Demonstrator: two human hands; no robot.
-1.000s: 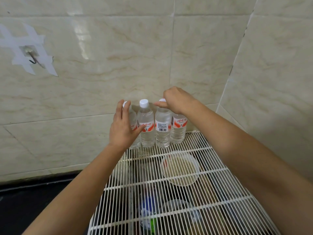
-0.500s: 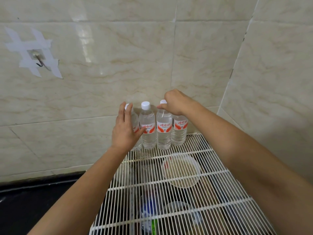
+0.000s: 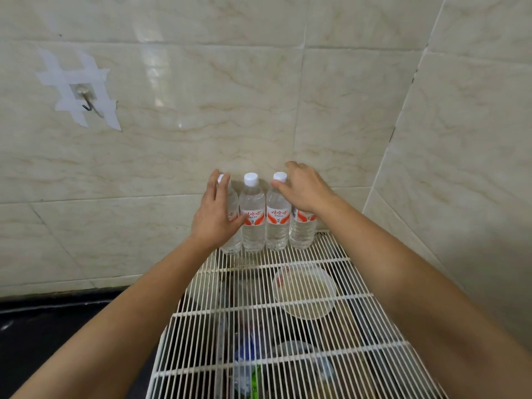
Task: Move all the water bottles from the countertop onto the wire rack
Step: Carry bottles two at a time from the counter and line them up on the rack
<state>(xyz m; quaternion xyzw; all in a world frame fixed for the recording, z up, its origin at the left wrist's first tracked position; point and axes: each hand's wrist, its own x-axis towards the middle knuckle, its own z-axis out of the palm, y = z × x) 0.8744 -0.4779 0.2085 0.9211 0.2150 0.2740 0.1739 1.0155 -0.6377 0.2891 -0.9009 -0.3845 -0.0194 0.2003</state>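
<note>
Already four water bottles [image 3: 253, 223] stand upright in a touching row along the back edge of the wire rack [image 3: 359, 296], against the tiled wall [image 3: 201, 116]. At the rack's left end the left hand [image 3: 214, 217] lies with straight fingers against the end bottle, thumb reaching to the next one. At the rack's right end the right hand [image 3: 305, 191] rests with loosely spread fingers over the end bottle's top, thumb touching its neighbour's neck.

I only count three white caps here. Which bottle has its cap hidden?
The far-right bottle: the right hand covers its top, while the rest show theirs.
</note>
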